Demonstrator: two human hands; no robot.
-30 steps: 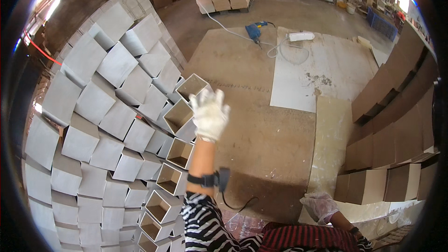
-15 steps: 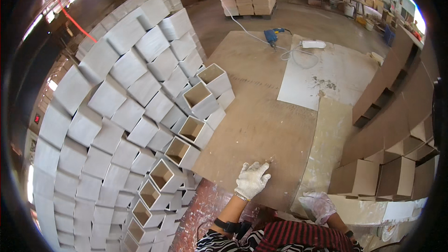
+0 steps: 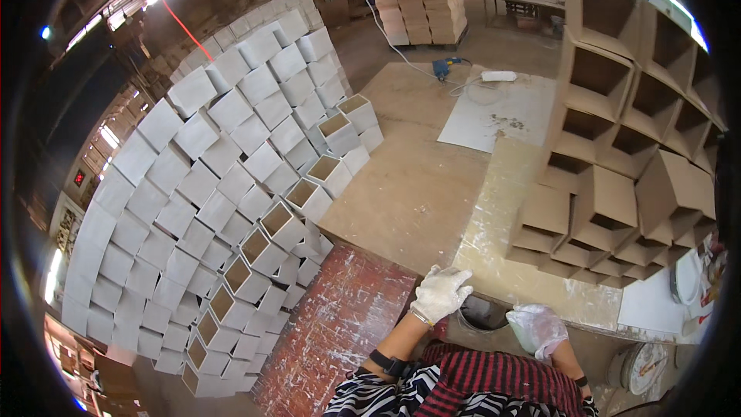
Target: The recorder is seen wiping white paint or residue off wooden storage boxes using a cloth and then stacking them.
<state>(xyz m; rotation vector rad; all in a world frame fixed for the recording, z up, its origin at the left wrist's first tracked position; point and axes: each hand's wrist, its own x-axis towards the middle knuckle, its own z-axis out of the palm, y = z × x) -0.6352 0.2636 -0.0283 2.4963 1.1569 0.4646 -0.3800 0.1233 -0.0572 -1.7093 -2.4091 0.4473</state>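
Note:
My left hand (image 3: 441,293) wears a whitish work glove and is held over the near edge of the brown board (image 3: 401,208). Its fingers are apart, with nothing in them. Just to the right, my right hand (image 3: 538,330) is in a pale, smeared-looking glove; its fingers are blurred, so I cannot tell whether they hold anything. A dark round container (image 3: 484,313) lies between the two hands, partly hidden. Brown open boxes (image 3: 606,193) are stacked on the right, closest to my right hand. White boxes (image 3: 266,243) form a tall stack on the left.
A blue power tool (image 3: 442,68) with a cord and a white power strip (image 3: 499,76) lie at the far end. A red paint-splashed board (image 3: 340,324) is at lower left. A bucket (image 3: 645,367) stands at lower right. A pallet of boxes (image 3: 417,4) stands beyond.
The view has turned to the right, bringing more of the brown boxes and the bucket into sight. Both hands remain low in front of me; the left has moved from over the board to its near edge.

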